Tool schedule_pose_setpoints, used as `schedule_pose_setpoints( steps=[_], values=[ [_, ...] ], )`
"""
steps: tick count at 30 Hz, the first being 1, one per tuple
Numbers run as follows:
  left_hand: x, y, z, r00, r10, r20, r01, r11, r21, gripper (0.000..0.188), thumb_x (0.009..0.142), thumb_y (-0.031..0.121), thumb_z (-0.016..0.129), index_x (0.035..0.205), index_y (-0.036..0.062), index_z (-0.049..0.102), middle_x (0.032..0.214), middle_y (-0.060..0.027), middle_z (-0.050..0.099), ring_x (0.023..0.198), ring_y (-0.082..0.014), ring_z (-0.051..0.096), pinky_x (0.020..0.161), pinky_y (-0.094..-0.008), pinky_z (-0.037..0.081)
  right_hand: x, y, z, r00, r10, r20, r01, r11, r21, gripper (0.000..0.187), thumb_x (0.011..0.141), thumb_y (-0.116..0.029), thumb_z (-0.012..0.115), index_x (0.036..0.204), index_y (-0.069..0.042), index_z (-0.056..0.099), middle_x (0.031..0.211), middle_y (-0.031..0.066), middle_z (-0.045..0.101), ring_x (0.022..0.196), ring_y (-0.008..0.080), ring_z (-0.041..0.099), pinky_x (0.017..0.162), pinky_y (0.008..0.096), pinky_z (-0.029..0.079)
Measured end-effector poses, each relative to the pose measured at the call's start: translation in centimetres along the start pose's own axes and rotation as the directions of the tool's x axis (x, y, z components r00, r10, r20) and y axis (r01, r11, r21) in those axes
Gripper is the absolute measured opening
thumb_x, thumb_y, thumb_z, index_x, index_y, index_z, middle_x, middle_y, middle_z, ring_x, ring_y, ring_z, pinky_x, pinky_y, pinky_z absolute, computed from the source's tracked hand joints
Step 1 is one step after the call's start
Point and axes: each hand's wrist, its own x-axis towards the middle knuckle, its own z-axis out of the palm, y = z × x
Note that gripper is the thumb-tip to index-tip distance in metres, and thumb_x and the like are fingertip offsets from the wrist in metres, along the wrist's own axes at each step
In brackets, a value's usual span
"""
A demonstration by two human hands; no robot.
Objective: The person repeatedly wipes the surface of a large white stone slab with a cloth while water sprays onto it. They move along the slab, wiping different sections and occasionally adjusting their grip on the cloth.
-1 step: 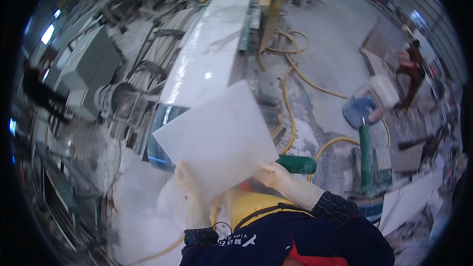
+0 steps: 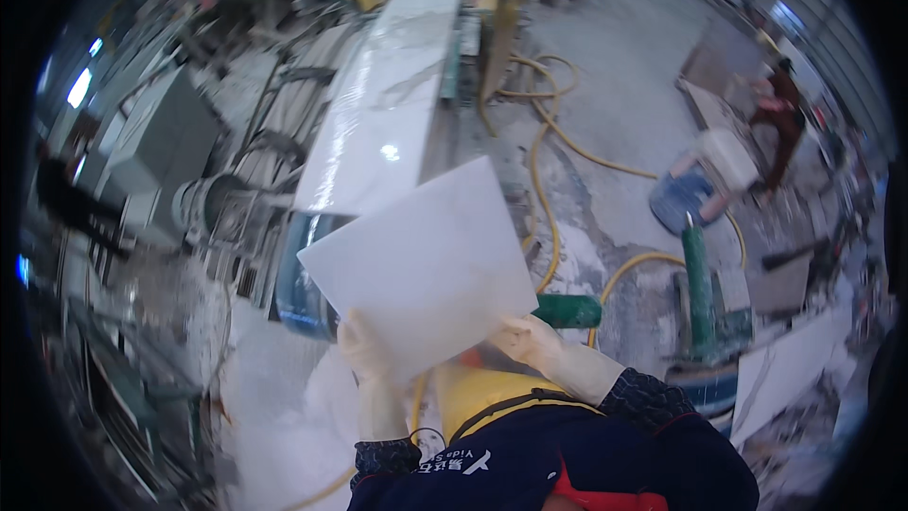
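Slab (image 2: 426, 260), white and flat, extended forward from the left hand (image 2: 367, 345) and right hand (image 2: 532, 336), whose fingers (image 2: 515, 325) gripped its two nearer edges.

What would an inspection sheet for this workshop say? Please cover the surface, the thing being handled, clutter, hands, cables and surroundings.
Surface: long white worktop, shiny with glare, stretching away ahead.
Job's things: one white slab, four-cornered; whether it touches anything beneath is unclear.
Clutter: green cylinder just right of the slab; blue tub farther right.
Grippers: left hand and right hand, in pale gloves, hold the slab's near edges.
Cables: yellow hose or cable looping over the floor; no other seen clearly.
Surroundings: one person at far right, another dark-clothed person at far left.
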Motion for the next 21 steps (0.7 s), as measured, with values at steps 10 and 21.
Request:
schedule_pose_setpoints(
  steps=[10, 21],
  values=[
    [-13.3, 6.1, 20.7, 0.688, 0.293, 0.663, -0.329, 0.941, -0.075, 0.048, 0.108, 0.043, 0.056, 0.086, 0.0004, 0.061, 0.077, -0.0003, 0.064, 0.068, -0.0087, 0.053, 0.062, -0.0271, 0.046, -19.3, 7.6, -11.0, 0.906, -0.006, -0.423, 0.369, 0.501, 0.783, 0.026, 0.102, -0.007, 0.051, 0.123, 0.003, 0.063, 0.135, 0.0148, 0.064, 0.131, 0.0289, 0.057, 0.116, 0.0427, 0.043],
    [-29.8, 4.3, 30.8, -0.022, 0.383, 0.924, -0.186, 0.906, -0.38, 0.032, 0.109, 0.028, 0.058, 0.099, -0.0008, 0.068, 0.086, -0.008, 0.071, 0.073, -0.0167, 0.065, 0.065, -0.031, 0.052, -32.9, 15.9, -12.4, 0.661, 0.108, -0.743, 0.742, 0.052, 0.668, 0.035, 0.097, 0.01, 0.051, 0.132, 0.01, 0.054, 0.147, 0.0254, 0.053, 0.138, 0.0353, 0.053, 0.114, 0.0444, 0.044]
  ],
)
